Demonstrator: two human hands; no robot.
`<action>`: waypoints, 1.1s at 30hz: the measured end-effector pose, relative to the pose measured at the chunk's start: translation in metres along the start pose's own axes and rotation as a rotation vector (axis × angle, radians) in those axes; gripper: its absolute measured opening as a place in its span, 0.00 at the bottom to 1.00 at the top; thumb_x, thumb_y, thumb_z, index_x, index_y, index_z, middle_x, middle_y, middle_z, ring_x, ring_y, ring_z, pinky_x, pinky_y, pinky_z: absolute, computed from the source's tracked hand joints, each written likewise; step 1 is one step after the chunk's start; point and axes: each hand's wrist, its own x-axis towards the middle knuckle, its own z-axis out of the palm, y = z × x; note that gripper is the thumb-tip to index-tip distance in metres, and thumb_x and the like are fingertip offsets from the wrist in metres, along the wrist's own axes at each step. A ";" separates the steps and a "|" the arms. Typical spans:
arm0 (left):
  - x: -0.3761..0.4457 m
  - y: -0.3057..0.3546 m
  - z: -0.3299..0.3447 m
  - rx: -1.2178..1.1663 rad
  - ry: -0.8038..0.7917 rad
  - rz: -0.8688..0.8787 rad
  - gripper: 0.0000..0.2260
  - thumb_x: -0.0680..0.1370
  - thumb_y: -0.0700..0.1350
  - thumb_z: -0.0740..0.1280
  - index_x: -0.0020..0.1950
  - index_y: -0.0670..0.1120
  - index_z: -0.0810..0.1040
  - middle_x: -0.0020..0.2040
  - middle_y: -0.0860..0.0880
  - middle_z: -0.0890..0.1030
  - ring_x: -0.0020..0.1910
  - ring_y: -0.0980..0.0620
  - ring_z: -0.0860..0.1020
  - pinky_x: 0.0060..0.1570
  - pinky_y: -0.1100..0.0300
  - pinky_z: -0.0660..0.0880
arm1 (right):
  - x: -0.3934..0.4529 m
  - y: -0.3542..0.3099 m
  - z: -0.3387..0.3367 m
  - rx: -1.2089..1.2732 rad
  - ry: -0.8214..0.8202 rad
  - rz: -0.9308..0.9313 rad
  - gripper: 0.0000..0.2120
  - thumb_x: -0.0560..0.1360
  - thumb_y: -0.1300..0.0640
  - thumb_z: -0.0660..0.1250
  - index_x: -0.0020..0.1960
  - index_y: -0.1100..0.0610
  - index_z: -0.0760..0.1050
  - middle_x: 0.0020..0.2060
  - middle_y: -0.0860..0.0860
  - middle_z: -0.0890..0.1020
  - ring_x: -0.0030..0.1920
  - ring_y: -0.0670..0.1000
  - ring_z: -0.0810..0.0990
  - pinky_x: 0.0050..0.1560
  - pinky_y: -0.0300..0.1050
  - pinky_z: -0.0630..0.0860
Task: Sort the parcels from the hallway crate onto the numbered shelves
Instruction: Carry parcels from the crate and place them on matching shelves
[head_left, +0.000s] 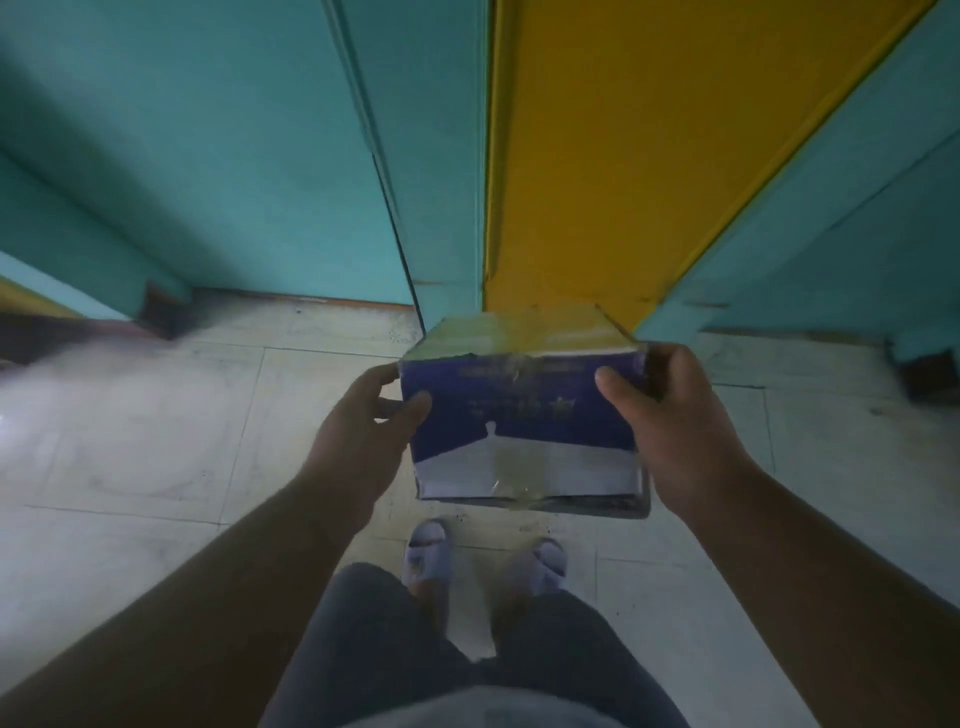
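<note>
A taped blue-and-white cardboard parcel is held in the air above the pale tiled floor, clasped at its short ends: left hand on one, right hand on the other. Its long axis is laid crosswise, equally near both hands. No shelf is seen.

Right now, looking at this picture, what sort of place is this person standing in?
Probably an indoor hallway or room corner. Teal walls with a yellow panel meet a pale tiled floor. The person wears slippers and holds a blue and white box in both hands. No shelves or crate show.
</note>
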 end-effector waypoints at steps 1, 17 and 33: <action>-0.015 0.012 -0.004 -0.001 0.016 0.023 0.15 0.81 0.50 0.67 0.68 0.53 0.74 0.54 0.47 0.82 0.54 0.46 0.82 0.57 0.43 0.80 | -0.011 -0.015 -0.008 0.023 0.014 -0.020 0.14 0.74 0.47 0.73 0.56 0.49 0.75 0.48 0.46 0.84 0.49 0.47 0.83 0.43 0.45 0.77; -0.090 0.160 -0.081 -0.311 -0.275 0.241 0.08 0.81 0.41 0.64 0.58 0.47 0.81 0.60 0.44 0.84 0.49 0.52 0.83 0.51 0.53 0.77 | -0.086 -0.153 -0.051 0.380 0.191 -0.056 0.06 0.75 0.53 0.72 0.48 0.54 0.77 0.48 0.54 0.85 0.49 0.57 0.83 0.51 0.58 0.79; -0.086 0.164 -0.097 -0.036 -0.251 0.474 0.28 0.64 0.67 0.73 0.62 0.58 0.78 0.55 0.52 0.85 0.54 0.47 0.84 0.56 0.36 0.79 | -0.138 -0.164 -0.052 0.390 -0.045 -0.297 0.14 0.78 0.58 0.69 0.63 0.53 0.78 0.53 0.51 0.86 0.52 0.54 0.84 0.47 0.47 0.80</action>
